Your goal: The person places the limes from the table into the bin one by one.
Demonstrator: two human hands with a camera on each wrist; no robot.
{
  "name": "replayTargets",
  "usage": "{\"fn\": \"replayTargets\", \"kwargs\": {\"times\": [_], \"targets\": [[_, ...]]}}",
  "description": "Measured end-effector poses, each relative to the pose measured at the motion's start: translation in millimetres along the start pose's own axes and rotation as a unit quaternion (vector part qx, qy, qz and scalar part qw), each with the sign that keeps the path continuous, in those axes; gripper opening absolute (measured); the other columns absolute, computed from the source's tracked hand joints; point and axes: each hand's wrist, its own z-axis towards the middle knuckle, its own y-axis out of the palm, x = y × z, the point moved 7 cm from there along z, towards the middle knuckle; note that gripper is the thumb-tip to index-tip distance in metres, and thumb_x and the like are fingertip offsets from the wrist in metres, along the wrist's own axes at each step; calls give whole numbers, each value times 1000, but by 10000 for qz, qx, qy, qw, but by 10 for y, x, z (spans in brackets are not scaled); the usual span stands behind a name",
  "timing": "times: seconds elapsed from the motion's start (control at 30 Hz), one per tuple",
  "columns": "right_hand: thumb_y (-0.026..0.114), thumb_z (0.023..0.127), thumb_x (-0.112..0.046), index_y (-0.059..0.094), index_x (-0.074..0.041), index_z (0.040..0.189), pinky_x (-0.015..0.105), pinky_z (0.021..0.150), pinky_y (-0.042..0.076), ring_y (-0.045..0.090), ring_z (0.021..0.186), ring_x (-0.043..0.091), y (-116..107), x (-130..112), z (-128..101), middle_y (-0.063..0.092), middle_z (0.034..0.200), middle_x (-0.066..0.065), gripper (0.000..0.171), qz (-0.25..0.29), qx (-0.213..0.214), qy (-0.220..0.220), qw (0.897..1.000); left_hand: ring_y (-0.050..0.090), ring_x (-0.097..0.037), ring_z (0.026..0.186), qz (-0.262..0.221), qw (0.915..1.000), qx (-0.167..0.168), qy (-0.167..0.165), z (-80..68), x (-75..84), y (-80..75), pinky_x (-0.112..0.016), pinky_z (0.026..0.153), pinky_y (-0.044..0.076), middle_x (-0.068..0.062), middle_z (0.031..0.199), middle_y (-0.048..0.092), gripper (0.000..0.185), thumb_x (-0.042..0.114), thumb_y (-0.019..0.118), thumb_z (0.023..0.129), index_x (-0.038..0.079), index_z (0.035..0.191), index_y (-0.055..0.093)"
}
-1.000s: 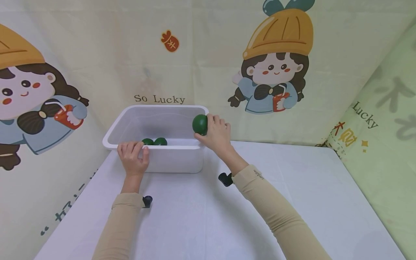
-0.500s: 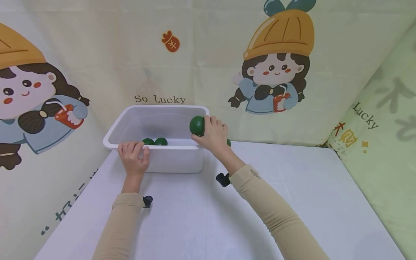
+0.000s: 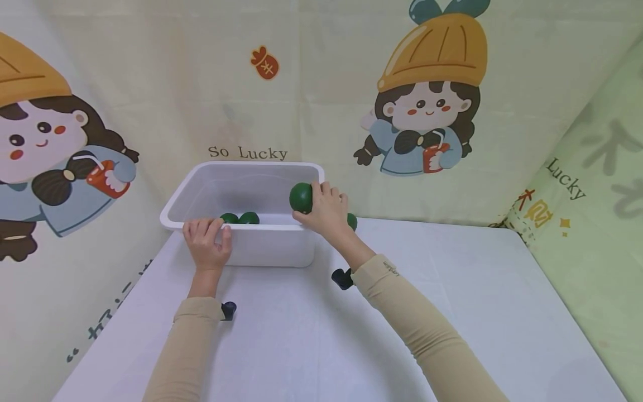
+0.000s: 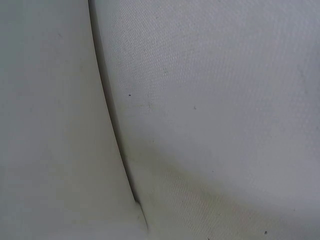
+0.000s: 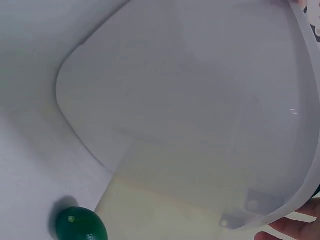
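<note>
In the head view my right hand (image 3: 327, 211) holds a round, glossy dark green fruit (image 3: 301, 198) over the right end of a white plastic tub (image 3: 273, 245). My left hand (image 3: 206, 245) grips the tub's near rim, its fingers hooked over the edge and its thumb on the outside. Two more green fruits (image 3: 248, 218) lie inside the tub, partly hidden by the near wall. Another green fruit (image 3: 353, 221) rests on the table behind my right wrist; the right wrist view shows this fruit (image 5: 81, 225) with a pale stem spot.
The tub stands at the back of a white-covered table (image 3: 281, 335), against a cream printed cloth backdrop (image 3: 321, 84). A black wrist camera (image 3: 228, 311) sits at the left cuff, another black camera (image 3: 342, 278) at the right. Only white surfaces fill the left wrist view.
My right hand has moved slightly left and down with the fruit, further over the tub. The fruit on the table has come into sight behind my wrist. My left hand keeps its place.
</note>
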Motion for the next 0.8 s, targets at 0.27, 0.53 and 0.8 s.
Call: {"fn": "replayTargets", "kwargs": {"times": [0.27, 0.53, 0.8], "targets": [[53, 78, -57, 35, -14, 134, 47, 94, 31, 43, 112, 26, 4, 5, 0, 45, 126, 7, 72, 3, -104, 8, 9999, 47, -37, 71, 96, 9999, -35, 19, -1, 2, 2, -52, 76, 29, -19, 69, 56, 48, 40, 45, 85, -4, 72, 60], [52, 80, -53, 36, -15, 134, 47, 97, 28, 41, 115, 26, -20, 18, 37, 43, 130, 7, 69, 53, -70, 75, 9999, 46, -37, 71, 45, 10000, -1, 14, 11, -29, 14, -52, 76, 29, -19, 69, 56, 49, 41, 45, 84, -3, 71, 60], [53, 81, -51, 36, -14, 135, 48, 97, 28, 41, 116, 27, -41, 92, 51, 42, 131, 8, 68, 201, -37, 176, 9996, 46, -37, 71, 23, 10000, -27, 8, 25, -34, 21, -53, 76, 29, -19, 70, 56, 47, 40, 45, 84, -3, 71, 60]]}}
